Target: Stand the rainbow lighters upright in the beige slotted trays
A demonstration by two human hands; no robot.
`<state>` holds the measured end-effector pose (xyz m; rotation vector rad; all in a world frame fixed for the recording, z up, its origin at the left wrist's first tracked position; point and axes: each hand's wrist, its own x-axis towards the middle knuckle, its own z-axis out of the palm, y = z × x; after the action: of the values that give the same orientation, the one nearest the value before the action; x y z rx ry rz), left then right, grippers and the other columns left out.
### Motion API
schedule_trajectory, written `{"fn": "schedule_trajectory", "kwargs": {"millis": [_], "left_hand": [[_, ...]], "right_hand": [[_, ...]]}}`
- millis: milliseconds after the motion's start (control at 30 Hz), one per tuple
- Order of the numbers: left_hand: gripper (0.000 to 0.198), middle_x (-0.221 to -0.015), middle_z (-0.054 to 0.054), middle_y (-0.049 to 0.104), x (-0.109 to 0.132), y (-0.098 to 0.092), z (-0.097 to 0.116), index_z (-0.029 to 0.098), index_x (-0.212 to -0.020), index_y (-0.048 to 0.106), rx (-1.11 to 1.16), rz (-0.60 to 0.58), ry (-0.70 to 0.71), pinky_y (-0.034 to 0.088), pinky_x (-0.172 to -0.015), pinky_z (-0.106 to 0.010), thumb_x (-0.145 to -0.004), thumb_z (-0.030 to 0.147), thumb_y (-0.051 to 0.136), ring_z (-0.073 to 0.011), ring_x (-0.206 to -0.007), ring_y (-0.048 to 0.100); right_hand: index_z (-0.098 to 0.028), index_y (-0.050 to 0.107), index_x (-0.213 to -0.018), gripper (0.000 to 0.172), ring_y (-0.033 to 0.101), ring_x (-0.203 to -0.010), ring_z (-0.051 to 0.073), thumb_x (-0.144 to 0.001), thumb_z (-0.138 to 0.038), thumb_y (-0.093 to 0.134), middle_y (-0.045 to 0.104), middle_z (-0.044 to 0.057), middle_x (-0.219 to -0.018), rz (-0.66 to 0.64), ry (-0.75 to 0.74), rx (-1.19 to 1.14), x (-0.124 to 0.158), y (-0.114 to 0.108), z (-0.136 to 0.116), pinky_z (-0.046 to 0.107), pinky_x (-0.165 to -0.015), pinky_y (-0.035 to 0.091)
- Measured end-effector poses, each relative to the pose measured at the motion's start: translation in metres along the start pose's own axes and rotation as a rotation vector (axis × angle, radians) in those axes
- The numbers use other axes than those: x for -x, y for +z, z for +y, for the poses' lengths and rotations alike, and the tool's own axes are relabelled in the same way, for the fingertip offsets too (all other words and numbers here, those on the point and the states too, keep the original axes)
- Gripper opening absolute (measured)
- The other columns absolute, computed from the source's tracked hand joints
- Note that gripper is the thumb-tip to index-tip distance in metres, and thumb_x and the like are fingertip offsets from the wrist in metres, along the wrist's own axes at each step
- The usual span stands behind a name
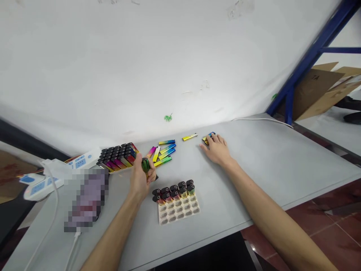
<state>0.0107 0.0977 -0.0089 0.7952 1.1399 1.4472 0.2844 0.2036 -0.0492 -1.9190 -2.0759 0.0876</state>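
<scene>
My left hand [140,177] is closed round a green metallic lighter [145,165] with a dark top, held above the table. Further right, my right hand [217,149] lies low on the table, its fingers spread over yellow and blue lighters [208,137] and its thumb apart. A white tray [179,216] with oval holes stands in front of me; its back rows hold several upright lighters [175,194] with black tops, and its front holes are bare. Between my hands, several shiny lighters [167,150] lie loose, with a single yellow lighter [190,137] nearer the wall.
A block of upright lighters [117,158] stands left of my left hand. Beside it are white power strips [81,161], a blurred-out purple object [88,199] and a white cable [55,210]. A wall rises behind the table; a blue frame [289,101] and cardboard box [318,90] stand at right.
</scene>
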Motion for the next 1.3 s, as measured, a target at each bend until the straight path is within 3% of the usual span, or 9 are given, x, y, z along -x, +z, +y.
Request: {"fn": "schedule_trajectory", "kwargs": {"millis": [100, 367, 667, 933, 1100, 1200, 1300], "left_hand": [[0.042, -0.041, 0.008, 0.028, 0.002, 0.002, -0.006, 0.019, -0.067, 0.052, -0.040, 0.001, -0.027, 0.016, -0.035, -0.018, -0.088, 0.054, 0.047, -0.0046, -0.032, 0.020], [0.021, -0.041, 0.010, 0.028, 0.003, 0.002, -0.005, 0.024, -0.083, 0.054, -0.023, -0.011, -0.005, 0.014, -0.036, -0.018, -0.088, 0.043, 0.047, -0.0066, -0.034, 0.016], [0.027, -0.043, 0.010, 0.030, 0.003, -0.002, -0.005, 0.022, -0.083, 0.054, -0.027, 0.018, 0.032, 0.014, -0.036, -0.017, -0.088, 0.047, 0.047, -0.0052, -0.033, 0.017], [0.025, -0.044, 0.010, 0.031, 0.007, -0.001, 0.002, 0.025, -0.087, 0.052, 0.002, 0.044, 0.040, 0.019, -0.036, -0.017, -0.091, 0.049, 0.045, -0.0064, -0.033, 0.020], [0.034, -0.053, 0.007, 0.040, 0.007, -0.005, 0.003, 0.024, -0.092, 0.052, -0.144, 0.012, 0.246, 0.026, -0.040, -0.019, -0.094, 0.056, 0.039, -0.0074, -0.039, 0.030], [0.014, -0.066, 0.006, 0.050, 0.010, -0.007, 0.013, 0.025, -0.098, 0.046, -0.336, 0.046, 0.390, 0.034, -0.046, -0.019, -0.093, 0.039, 0.049, -0.0081, -0.048, 0.041], [0.014, -0.086, 0.003, 0.057, 0.026, -0.012, 0.030, 0.027, -0.101, 0.044, -0.422, 0.096, 0.484, 0.042, -0.053, -0.022, -0.090, 0.026, 0.052, -0.0093, -0.058, 0.051]], "right_hand": [[-0.016, 0.043, -0.145, 0.065, 0.026, -0.145, 0.036, -0.096, -0.058, 0.038, 0.033, 0.016, -0.158, -0.041, -0.024, 0.024, 0.006, 0.005, -0.002, 0.050, -0.115, 0.024], [-0.017, 0.055, -0.134, 0.052, 0.034, -0.141, 0.034, -0.096, -0.050, 0.043, 0.047, 0.016, -0.146, 0.030, -0.172, -0.042, 0.018, 0.007, -0.013, 0.050, -0.113, 0.031], [-0.015, 0.061, -0.125, 0.043, 0.041, -0.129, 0.033, -0.095, -0.043, 0.048, 0.056, 0.016, -0.132, 0.107, -0.242, -0.112, 0.020, 0.004, -0.016, 0.048, -0.109, 0.036], [-0.015, 0.063, -0.124, 0.041, 0.046, -0.120, 0.030, -0.094, -0.039, 0.049, 0.059, 0.015, -0.126, 0.162, -0.185, -0.120, 0.022, -0.005, -0.016, 0.042, -0.104, 0.038], [-0.016, 0.061, -0.126, 0.043, 0.048, -0.115, 0.031, -0.094, -0.041, 0.049, 0.059, 0.015, -0.124, 0.147, -0.104, -0.059, 0.022, -0.006, -0.011, 0.043, -0.100, 0.038], [-0.017, 0.062, -0.123, 0.043, 0.049, -0.111, 0.031, -0.093, -0.045, 0.050, 0.059, 0.015, -0.121, 0.146, -0.050, -0.037, 0.023, -0.007, -0.009, 0.042, -0.096, 0.039], [-0.018, 0.062, -0.118, 0.041, 0.051, -0.108, 0.030, -0.091, -0.047, 0.052, 0.059, 0.014, -0.116, 0.147, -0.029, -0.041, 0.025, -0.010, -0.008, 0.040, -0.093, 0.039]]}}
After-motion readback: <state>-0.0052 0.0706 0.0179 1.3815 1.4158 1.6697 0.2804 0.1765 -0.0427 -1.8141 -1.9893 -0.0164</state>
